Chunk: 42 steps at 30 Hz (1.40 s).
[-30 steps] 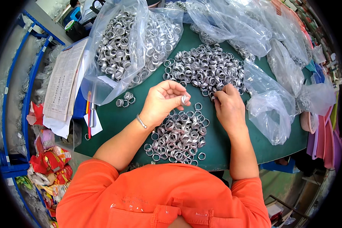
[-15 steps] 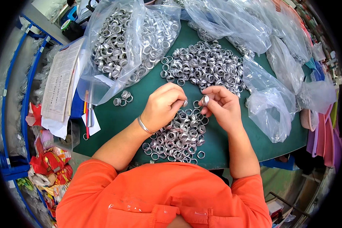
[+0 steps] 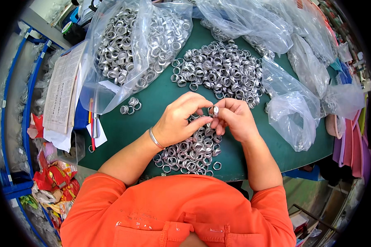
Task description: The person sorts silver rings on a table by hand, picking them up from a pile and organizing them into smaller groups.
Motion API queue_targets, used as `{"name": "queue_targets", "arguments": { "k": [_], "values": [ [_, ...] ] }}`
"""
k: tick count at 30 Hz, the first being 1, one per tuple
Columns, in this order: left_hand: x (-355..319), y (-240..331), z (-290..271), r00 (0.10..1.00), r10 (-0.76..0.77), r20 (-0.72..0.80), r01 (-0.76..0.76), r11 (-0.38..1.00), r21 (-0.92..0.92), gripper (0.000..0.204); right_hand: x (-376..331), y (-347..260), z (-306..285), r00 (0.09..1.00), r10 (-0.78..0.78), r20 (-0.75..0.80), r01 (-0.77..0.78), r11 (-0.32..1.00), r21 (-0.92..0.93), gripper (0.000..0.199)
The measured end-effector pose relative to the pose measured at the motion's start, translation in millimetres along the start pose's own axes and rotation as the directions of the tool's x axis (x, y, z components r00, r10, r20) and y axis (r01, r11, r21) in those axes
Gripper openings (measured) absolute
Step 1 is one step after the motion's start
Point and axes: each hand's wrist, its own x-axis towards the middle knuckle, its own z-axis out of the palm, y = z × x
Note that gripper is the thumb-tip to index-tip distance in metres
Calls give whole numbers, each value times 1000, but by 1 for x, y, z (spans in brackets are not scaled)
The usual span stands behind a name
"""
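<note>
Both hands meet above the near ring pile [image 3: 189, 150], left hand [image 3: 181, 119] and right hand [image 3: 235, 119] fingers pinched together on one ring [image 3: 214, 110].

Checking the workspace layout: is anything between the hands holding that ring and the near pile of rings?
Nothing visible. Both hands, left hand and right hand, pinch the metal ring right above the near pile.

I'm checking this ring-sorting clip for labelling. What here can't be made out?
Head view only:
- The small metal ring between both hands: fingertips cover most of it.
- Near pile of rings: partly under the left hand and right hand.
- Papers: print too small.
</note>
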Motion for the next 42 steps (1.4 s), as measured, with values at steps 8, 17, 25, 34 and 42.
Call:
{"name": "queue_targets", "arguments": {
  "k": [8,17,25,34,42],
  "values": [
    [14,-26,-23,984,-47,-172,105,931,350,12,6,13,4,662,-735,145,497,287,-819,6],
    [29,-45,-9,998,-55,-25,59,815,577,25,4,12,2,871,-491,12,409,711,-572,12],
    [16,-19,-12,956,-274,-106,288,945,156,16,4,6,-2,969,-248,15,241,923,-299,14],
    [1,-1,-4,984,-148,-97,142,987,-69,16,3,6,-2,957,-291,18,284,918,-276,12],
    [-1,-10,-5,998,-23,-58,31,989,143,14,7,16,1,705,-689,168,502,317,-805,9]
  ]
}}
